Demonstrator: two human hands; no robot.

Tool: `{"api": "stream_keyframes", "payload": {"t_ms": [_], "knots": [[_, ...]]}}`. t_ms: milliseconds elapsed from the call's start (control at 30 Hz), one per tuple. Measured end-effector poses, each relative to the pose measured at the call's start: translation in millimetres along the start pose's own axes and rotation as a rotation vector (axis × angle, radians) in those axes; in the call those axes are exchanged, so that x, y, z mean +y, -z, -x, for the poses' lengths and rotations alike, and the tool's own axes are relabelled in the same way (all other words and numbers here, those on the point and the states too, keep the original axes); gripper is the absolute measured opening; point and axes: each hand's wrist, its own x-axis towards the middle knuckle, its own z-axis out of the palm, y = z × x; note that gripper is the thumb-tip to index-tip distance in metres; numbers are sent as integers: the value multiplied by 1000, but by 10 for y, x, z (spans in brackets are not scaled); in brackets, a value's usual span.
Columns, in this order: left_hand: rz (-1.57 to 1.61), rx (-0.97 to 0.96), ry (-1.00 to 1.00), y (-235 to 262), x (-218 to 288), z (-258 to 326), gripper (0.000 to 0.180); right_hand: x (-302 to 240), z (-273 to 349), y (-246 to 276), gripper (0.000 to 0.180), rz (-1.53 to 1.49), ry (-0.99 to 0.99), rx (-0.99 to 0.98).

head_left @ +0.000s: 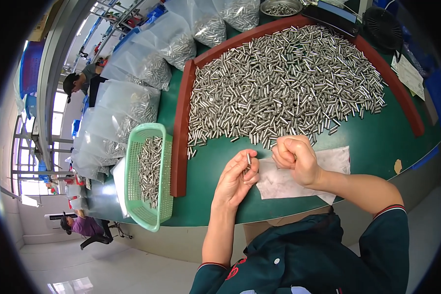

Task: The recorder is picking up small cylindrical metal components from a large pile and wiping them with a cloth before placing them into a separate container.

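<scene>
My left hand point(236, 177) is half curled, palm up, with a small shiny metal pin point(249, 159) held at its fingers; more metal may lie deeper in the grip. Close by on its right, my right hand point(299, 159) is closed in a fist, and whatever is inside is hidden. Both hands are above a smudged white cloth point(306, 182) near the table's front edge. Just beyond them spreads a large pile of metal pins point(279, 88). To the left stands a pale green plastic basket point(165, 206) with many such pins inside.
Dark red wooden strips point(180, 147) border the pile on its left, back and right. Clear plastic bags of pins point(132, 105) line the left side. A metal bowl point(281, 8), a black device point(330, 18) and papers point(407, 76) sit farther back. Two people are in the left background.
</scene>
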Motion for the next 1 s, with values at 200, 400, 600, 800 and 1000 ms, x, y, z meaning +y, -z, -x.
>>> {"api": "stream_keyframes", "payload": {"t_ms": [200, 400, 600, 800, 1000], "knots": [[444, -125, -31, 64, 55, 32, 27, -12, -4, 12, 32, -36, 2, -17], [671, -181, -101, 23, 161, 39, 23, -32, -8, -4, 28, -36, -10, -29], [-268, 313, -348, 6, 357, -13, 21, -45, 2, 25, 27, -30, -16, -27], [-1624, 547, -502, 195, 376, -180, 19, -42, 0, -3, 27, -23, -21, -20], [-1499, 400, -607, 119, 218, -231, 11, -39, 0, 9, 28, -25, -17, -18]]}}
